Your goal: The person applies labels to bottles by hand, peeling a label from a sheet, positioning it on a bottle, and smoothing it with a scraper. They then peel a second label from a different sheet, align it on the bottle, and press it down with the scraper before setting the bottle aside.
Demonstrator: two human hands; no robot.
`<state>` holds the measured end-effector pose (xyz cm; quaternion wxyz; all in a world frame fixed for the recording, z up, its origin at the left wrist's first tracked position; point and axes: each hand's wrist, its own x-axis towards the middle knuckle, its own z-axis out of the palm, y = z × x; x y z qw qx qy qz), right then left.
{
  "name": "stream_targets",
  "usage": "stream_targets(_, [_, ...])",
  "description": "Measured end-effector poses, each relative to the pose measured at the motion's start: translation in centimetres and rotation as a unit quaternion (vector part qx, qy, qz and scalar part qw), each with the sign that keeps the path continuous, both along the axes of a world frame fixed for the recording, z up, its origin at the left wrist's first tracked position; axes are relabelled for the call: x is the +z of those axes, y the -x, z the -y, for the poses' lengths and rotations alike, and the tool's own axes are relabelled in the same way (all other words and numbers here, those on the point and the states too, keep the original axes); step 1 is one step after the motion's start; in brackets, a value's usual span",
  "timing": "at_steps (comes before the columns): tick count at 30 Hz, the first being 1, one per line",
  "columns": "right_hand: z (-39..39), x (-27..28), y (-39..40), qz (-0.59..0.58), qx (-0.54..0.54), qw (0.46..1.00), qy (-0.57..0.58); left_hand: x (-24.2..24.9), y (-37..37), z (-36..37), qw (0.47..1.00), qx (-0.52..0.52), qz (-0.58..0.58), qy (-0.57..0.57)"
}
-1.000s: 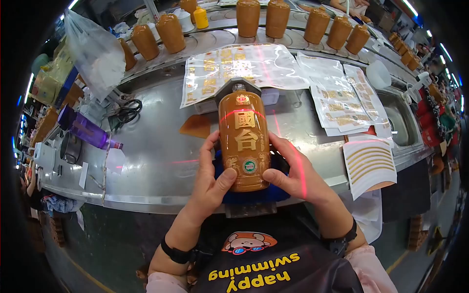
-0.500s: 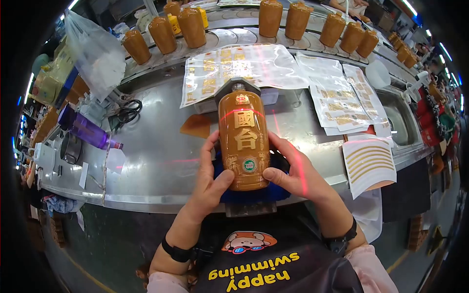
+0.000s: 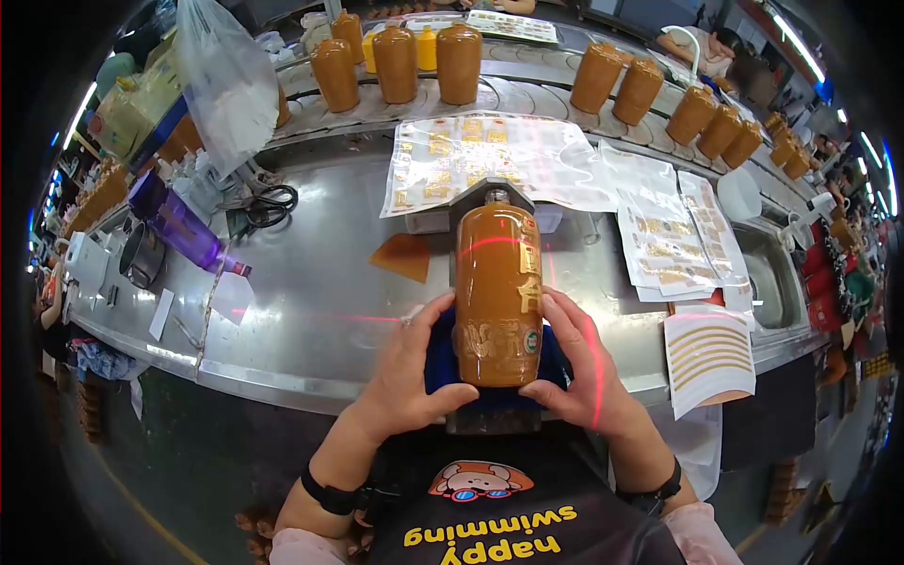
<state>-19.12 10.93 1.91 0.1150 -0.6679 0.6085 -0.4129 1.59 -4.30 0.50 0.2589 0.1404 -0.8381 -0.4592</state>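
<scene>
A glossy brown bottle (image 3: 492,292) lies in a dark holder (image 3: 496,186) with its neck pointing away from me. Gold characters and a green round mark show toward its right side, and a red laser line crosses its upper part. My left hand (image 3: 405,367) wraps the bottle's lower left side, thumb at the base. On the lower right side my right hand (image 3: 586,369) holds it the same way. Blue cloth (image 3: 439,363) shows beneath the bottle. Beyond the holder lies a sheet of gold decals (image 3: 480,160).
Several brown bottles (image 3: 397,66) stand on a curved conveyor (image 3: 527,80). A purple bottle (image 3: 184,231), black-handled scissors (image 3: 271,205) and a brown scraper (image 3: 403,256) are at left. Decal sheets (image 3: 670,226), curved gold strips (image 3: 708,353) and a sink (image 3: 767,273) lie right. A person (image 3: 702,49) sits beyond.
The bottle has turned about its long axis, so its gold characters have shifted from the middle to the right side. Both hands still hold it. The camera view has shifted slightly.
</scene>
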Motion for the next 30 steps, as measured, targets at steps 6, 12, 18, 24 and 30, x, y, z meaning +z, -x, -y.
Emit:
stream_targets(6, [0.1, -0.1, 0.1, -0.001, 0.003, 1.0, -0.016, -2.8, 0.5, 0.4, 0.955, 0.029, -0.063, -0.288])
stream_targets(12, [0.2, -0.3, 0.3, -0.003, 0.008, 1.0, -0.016, -0.1, 0.1, -0.5, 0.989, 0.101, 0.041, -0.1])
stream_targets(18, [0.1, -0.4, 0.3, 0.0, 0.005, 1.0, -0.021, -0.1, -0.1, -0.6, 0.96, 0.069, -0.021, -0.27])
stream_targets(24, [0.1, -0.1, 0.0, 0.019, 0.004, 1.0, -0.023, -1.2, 1.2, -0.3, 0.943, 0.095, -0.053, -0.314])
stream_targets(30, [0.0, -0.4, 0.0, 0.024, 0.001, 1.0, -0.003, 1.8, 1.1, -0.9, 0.983, 0.182, 0.001, -0.029])
